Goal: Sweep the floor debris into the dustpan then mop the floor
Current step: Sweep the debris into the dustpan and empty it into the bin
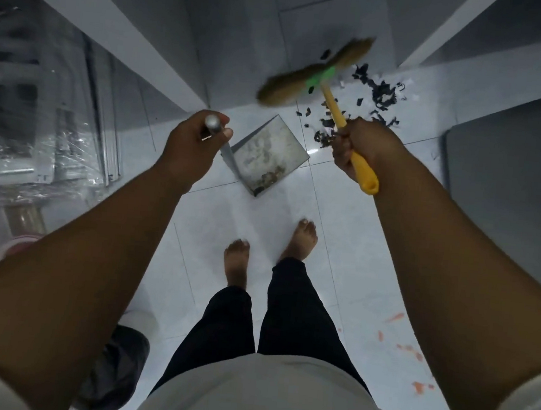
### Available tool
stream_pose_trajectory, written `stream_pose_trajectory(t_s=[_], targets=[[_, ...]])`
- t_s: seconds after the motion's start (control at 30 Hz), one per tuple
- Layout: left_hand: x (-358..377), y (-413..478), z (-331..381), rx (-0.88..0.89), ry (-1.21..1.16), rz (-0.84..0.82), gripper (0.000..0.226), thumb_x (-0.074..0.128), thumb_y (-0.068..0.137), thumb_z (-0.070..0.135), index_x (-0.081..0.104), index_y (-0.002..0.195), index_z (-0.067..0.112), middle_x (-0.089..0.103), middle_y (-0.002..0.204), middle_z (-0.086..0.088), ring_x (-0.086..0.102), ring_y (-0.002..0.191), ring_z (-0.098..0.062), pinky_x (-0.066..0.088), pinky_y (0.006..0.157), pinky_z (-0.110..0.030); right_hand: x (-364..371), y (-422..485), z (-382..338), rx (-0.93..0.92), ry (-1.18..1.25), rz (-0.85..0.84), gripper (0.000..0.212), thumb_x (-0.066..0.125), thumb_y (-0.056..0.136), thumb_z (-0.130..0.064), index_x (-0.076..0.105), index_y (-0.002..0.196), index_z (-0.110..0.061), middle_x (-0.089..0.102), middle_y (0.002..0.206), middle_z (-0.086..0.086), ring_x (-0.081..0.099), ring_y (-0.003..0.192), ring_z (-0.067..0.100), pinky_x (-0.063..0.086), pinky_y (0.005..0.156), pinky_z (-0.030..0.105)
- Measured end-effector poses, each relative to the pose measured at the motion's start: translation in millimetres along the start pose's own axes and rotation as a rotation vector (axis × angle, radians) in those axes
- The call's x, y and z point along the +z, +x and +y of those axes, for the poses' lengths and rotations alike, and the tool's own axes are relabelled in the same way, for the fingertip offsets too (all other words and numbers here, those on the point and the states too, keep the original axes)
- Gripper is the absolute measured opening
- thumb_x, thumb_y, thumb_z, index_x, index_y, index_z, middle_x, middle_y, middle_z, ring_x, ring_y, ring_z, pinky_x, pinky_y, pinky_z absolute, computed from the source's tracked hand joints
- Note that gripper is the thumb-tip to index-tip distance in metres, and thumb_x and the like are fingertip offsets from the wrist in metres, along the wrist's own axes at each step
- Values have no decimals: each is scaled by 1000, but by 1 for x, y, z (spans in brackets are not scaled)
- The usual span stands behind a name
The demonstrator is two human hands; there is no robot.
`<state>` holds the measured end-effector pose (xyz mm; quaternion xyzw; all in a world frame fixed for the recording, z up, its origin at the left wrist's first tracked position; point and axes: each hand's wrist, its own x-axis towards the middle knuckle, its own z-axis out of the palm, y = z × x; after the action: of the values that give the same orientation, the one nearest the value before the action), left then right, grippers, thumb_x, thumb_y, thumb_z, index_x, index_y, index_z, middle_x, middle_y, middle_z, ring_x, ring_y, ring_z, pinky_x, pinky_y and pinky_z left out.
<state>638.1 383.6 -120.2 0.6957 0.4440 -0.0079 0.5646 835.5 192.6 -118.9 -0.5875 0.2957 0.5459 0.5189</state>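
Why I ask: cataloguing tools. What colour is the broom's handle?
The broom handle is yellow; head view.

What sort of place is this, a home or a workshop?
Likely a narrow indoor passage in a home: glossy white floor tiles, bare feet, a broom and dustpan at work on dark debris, plastic-wrapped frames stacked at the left.

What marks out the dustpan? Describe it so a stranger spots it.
Find the white tiled floor ahead of the bare feet. The left hand grips a metal handle that ends in the dustpan. It is a grey boxy tray; the dark debris lies loose beside it.
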Motion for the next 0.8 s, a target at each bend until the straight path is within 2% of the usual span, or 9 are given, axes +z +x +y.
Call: stream_pose_trajectory(t_s=[0.1, 0.23, 0.4, 0.5, 0.63, 0.8], targets=[[6, -3, 5, 26, -19, 29, 17, 65, 94, 14, 65, 110, 16, 64, 109, 2, 58, 100, -11, 48, 86, -20, -4, -16, 0, -39, 59, -44, 15, 38, 98, -7, 41, 84, -13, 40, 65, -1, 35, 45, 6, 30, 34, 17], [9, -4, 9, 72, -21, -6, 16, 62, 94, 7, 64, 110, 10, 63, 106, 0, 58, 99, -11, 48, 92, -26, 14, -6, -11, -63, 123, -148, 10, 38, 99, -8, 43, 90, -10, 42, 67, 1, 37, 41, 6, 32, 33, 17], [8, 0, 2, 90, 33, -19, 14, 62, 95, 11, 65, 108, 10, 64, 98, 8, 59, 94, -6, 49, 91, -27, 28, 38, -17, -17, 192, -238, 8, 36, 102, -11, 38, 94, -11, 39, 68, 1, 37, 44, 5, 32, 33, 16], [12, 1, -2, 95, 49, -23, 14, 63, 94, 12, 66, 108, 13, 65, 97, 11, 60, 94, -5, 49, 91, -25, 10, 56, -6, 21, 175, -203, 10, 36, 103, -11, 38, 93, -10, 39, 69, 0, 37, 44, 5, 32, 33, 16], [17, 0, -1, 92, 48, -25, 11, 63, 94, 12, 66, 104, 16, 65, 100, 5, 59, 97, -11, 50, 86, -24, -36, 47, 23, 76, 184, -129, 8, 37, 102, -11, 39, 94, -12, 38, 66, -1, 38, 39, 5, 31, 33, 15], [18, 0, 9, 90, 61, -14, 11, 62, 95, 10, 65, 105, 13, 64, 100, 4, 58, 91, -4, 47, 83, -16, -75, -1, 32, 48, 248, -156, 10, 38, 102, -13, 40, 92, -12, 36, 64, -1, 36, 39, 5, 29, 33, 15]])
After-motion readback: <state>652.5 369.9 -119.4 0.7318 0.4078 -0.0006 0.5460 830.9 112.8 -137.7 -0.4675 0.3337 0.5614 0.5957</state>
